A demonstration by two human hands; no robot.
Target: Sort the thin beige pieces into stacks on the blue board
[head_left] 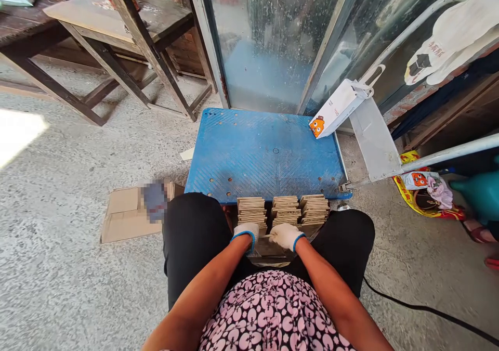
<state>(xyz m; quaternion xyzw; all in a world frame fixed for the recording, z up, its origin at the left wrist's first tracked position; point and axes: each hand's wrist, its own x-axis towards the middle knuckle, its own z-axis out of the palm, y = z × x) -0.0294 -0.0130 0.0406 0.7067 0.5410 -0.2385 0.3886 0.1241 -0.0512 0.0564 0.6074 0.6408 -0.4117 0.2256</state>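
Both my hands wear white gloves with blue cuffs and meet between my knees. My left hand (246,232) and my right hand (286,235) are closed, fingers curled, and together they pinch a thin flat piece (268,236) that I cannot name. Just beyond them stand three stacks of thin wooden pieces (284,210) at the near edge of a blue plastic board (265,151). A dark tray or box (268,251) lies under my hands; its contents are hidden.
A flattened cardboard box (125,213) lies on the concrete floor to my left. A white carton with an orange figure (336,109) leans at the board's far right corner. A metal-framed glass door stands behind, wooden benches at back left, and a black cable runs at right.
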